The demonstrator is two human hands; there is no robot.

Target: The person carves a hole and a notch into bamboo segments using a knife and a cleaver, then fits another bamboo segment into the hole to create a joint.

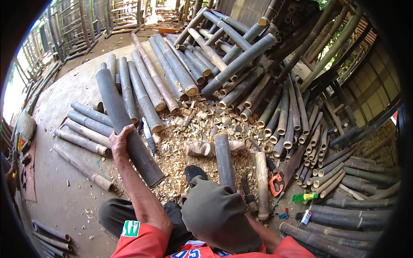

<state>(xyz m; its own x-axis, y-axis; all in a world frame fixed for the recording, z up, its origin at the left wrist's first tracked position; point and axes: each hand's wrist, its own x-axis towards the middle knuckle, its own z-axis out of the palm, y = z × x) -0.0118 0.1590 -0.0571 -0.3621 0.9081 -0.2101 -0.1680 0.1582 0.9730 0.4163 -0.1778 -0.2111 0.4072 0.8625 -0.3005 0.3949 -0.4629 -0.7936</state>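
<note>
My left hand [120, 139] is closed on the edge of a long, wide, dark bamboo piece [140, 157], which slants from the upper left down toward my feet. In front of me another dark bamboo length [224, 159] stands out over a pale, chipped wooden block [202, 148]. A dark cloth-covered shape [217, 210] covers the lower end of that length and hides my right hand; only part of my right forearm [264, 234] shows. Just right of the bamboo length lies a pale, peeled pole [262, 185].
Wood chips [193, 118] cover the ground ahead. Bamboo poles [146, 92] lie in rows, and a bamboo frame [232, 38] rests on the far pile. On the right are a handsaw [276, 185] with an orange handle, a green-bristled brush [304, 198] and stacked bamboo [344, 215].
</note>
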